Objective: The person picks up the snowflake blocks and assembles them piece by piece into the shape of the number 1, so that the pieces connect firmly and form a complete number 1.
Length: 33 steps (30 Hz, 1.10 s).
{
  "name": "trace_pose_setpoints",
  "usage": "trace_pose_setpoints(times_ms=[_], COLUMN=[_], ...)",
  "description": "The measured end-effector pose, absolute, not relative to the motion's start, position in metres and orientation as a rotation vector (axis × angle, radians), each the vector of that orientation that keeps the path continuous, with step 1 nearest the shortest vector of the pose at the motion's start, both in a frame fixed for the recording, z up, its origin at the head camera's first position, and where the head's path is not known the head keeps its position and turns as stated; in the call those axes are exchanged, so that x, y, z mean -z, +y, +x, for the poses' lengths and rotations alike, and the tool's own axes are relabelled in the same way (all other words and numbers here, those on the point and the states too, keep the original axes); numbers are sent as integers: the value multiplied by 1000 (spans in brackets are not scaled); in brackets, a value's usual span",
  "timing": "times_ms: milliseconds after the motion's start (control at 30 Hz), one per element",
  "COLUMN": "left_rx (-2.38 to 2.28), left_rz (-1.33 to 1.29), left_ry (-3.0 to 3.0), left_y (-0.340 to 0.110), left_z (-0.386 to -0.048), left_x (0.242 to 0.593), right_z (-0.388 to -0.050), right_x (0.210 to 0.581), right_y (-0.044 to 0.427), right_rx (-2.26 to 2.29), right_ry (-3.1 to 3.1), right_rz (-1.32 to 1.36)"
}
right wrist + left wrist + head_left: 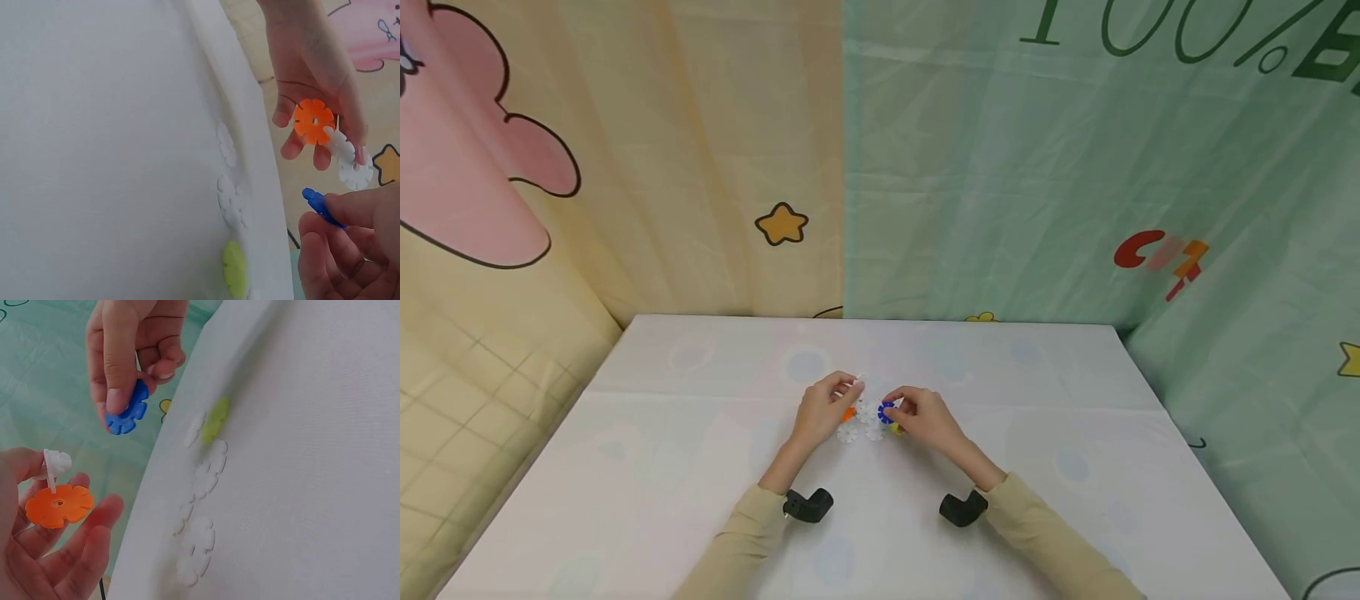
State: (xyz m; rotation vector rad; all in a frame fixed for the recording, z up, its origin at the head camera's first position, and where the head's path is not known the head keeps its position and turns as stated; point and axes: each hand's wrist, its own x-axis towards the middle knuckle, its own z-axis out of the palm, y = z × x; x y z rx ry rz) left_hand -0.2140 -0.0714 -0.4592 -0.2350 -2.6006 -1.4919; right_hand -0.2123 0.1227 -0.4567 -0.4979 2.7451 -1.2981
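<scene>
My left hand (822, 413) holds a small joined piece above the table, pinching a white notched disc (353, 179) between thumb and finger. An orange notched disc (44, 509) is slotted onto that white part and sits over the spread fingers. My right hand (929, 422) pinches a blue notched disc (132, 415) by its face, thumb on one side. Blue and orange are close but apart. Below the hands, several white discs (211, 469) and a yellow-green disc (216, 420) lie flat on the table.
A white-covered table (662, 467) with pale dots lies under both hands. Behind it hang printed curtains, a cream one (715, 125) on the left and a green one (970, 150) on the right. A dark wrist camera (808, 506) sits at each sleeve.
</scene>
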Motion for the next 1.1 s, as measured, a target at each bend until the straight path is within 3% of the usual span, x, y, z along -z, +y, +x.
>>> trace_pose_setpoints(times_ms=[400, 1100], left_rx=[1548, 1532], left_rz=[-208, -253], left_ry=[-2594, -2548], left_y=[-65, -56], left_z=[-227, -226], left_x=[465, 466], right_z=[-234, -243], right_x=[456, 441], right_y=[125, 116], right_rx=[1547, 1810], right_ry=[2742, 2762], right_rz=[-359, -313])
